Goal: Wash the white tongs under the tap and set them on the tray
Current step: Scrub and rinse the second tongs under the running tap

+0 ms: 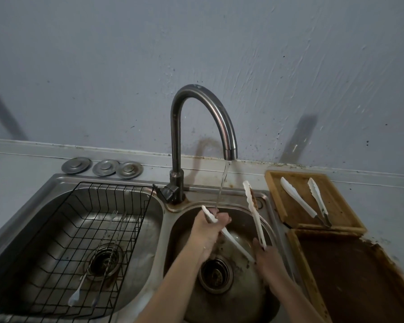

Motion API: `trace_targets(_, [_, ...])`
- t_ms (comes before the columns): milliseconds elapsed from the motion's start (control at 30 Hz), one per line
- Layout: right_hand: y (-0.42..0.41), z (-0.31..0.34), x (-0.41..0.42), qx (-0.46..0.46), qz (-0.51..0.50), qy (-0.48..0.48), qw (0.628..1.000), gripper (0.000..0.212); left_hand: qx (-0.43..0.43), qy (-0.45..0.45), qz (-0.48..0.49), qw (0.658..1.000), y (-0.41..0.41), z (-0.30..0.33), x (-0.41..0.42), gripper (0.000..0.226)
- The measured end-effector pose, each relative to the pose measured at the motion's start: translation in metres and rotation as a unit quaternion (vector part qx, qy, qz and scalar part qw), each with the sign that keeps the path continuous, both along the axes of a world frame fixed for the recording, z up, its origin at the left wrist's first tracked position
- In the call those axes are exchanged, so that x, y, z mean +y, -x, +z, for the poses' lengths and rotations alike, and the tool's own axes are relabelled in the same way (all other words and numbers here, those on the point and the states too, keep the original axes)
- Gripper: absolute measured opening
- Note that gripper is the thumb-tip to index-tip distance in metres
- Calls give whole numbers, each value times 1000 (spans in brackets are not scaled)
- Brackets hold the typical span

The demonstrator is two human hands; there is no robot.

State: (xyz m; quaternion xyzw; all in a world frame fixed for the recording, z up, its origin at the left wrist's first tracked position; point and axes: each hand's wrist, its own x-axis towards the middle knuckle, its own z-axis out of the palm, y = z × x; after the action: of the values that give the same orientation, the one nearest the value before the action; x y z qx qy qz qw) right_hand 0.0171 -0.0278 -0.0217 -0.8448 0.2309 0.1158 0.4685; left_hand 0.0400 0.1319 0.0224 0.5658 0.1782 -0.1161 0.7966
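Tongs in hand: white tongs (254, 213) spread wide in a V over the right basin (238, 297) of the steel double sink; one arm runs under the water stream (222, 187), the other rises up and right, with brown residue near its tip
Left hand: left hand (210, 231) is closed around the left arm of the tongs close to its tip, right where the stream lands; its fingertips are lost in water glare
Right hand: right hand (267, 258) grips the hinge end of the tongs; the hinge itself is covered by the fingers and cannot be made out
Tap: curved metal tap (191, 113) is running, its spout above the right basin
Tray: wooden tray (275, 197) sits on the counter just right of the sink; it carries a second pair of white tongs (306, 200), spread open
Lower board: a darker wooden tray or board (359, 276) lies nearer the camera, cut off by the frame's edge; which it is I cannot tell
Left basin: black wire rack (79, 241) sits inside it, partly cut off at the bottom edge; thin utensils (98, 259) lie in it, too dim to identify
Behind sink: three round metal plugs (103, 167) rest on the ledge by the wall
Forearms: both enter from the bottom edge, the rest of the person out of view
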Motion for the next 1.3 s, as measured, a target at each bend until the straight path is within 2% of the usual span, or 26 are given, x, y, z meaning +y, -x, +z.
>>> trace_targets(67, [1,1,5,12,1,11,1000,47,38,-15,-38,998,7,-13,-16,32])
trace_targets(133, [0,4,9,14,8,43,999,46,68,16,-70,995,11,-20,-24,19])
trace_targets(200, [-3,7,10,11,28,59,998,46,86,75,-30,993,4,-17,-17,9])
trace_targets(333, [-2,12,9,23,36,19,999,43,61,142,60,986,-20,-6,16,19])
trace_targets(500, [2,21,14,29,117,22,992,42,73,111,153,979,-20,-14,11,21])
trace_targets(600, [8,30,8,21,159,-46,986,36,86,112,182,973,-20,-15,12,27])
trace_targets(733, [13,40,1,-26,151,-183,971,20,114,124,186,968,-20,-14,15,29])
trace_targets(833, [15,46,1,-61,116,-358,924,23,143,183,153,960,-17,-12,14,26])
trace_targets(900, [15,53,1,-94,106,-392,909,24,159,173,92,968,-13,-10,17,27])
trace_targets(967, [14,61,1,-125,113,-367,915,22,145,129,33,980,-8,-10,22,28])
trace_targets(1067, [6,77,6,-164,170,-256,937,16,108,77,4,991,-4,-18,27,52])
trace_targets(1167, [-5,89,19,-186,236,-176,937,11,36,52,-36,997,-5,-14,28,40])
trace_targets(1300, [-21,82,43,-204,296,0,933,14,-35,128,-53,990,-4,-7,26,28])
